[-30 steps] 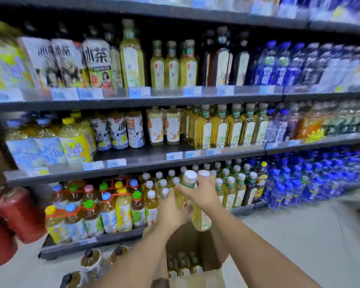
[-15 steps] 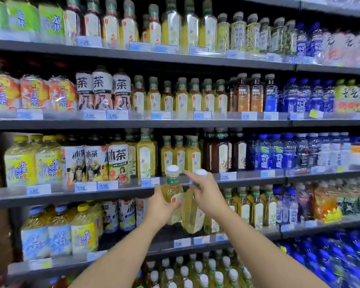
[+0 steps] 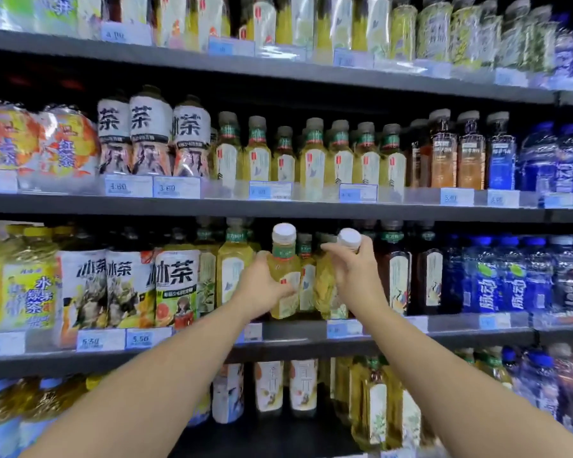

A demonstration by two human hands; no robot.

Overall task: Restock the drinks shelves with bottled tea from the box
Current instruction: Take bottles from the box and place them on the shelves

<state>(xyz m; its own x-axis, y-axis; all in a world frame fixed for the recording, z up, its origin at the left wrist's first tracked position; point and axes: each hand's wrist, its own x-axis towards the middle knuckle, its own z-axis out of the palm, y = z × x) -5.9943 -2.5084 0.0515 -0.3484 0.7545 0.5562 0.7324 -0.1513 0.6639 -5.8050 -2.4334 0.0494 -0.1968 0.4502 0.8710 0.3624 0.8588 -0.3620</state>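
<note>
Each of my hands holds a bottle of pale yellow tea with a white cap. My left hand [image 3: 264,285] grips the left tea bottle [image 3: 283,256] around its body, upright. My right hand [image 3: 354,272] grips the right tea bottle [image 3: 328,292] near its neck, slightly tilted. Both bottles are at the front of the middle shelf [image 3: 311,338], just before a row of like tea bottles [image 3: 232,269] standing there. The box is out of view.
The shelf above [image 3: 278,206] carries more tea bottles [image 3: 311,160]. Large iced-tea bottles [image 3: 176,285] stand left of my hands, dark tea bottles [image 3: 397,279] and blue drinks [image 3: 487,282] to the right. A lower shelf holds more bottles [image 3: 268,385].
My hands rose with both bottles from above the box on the floor up to the middle shelf. My view tilted up from the lowest shelves to the upper ones.
</note>
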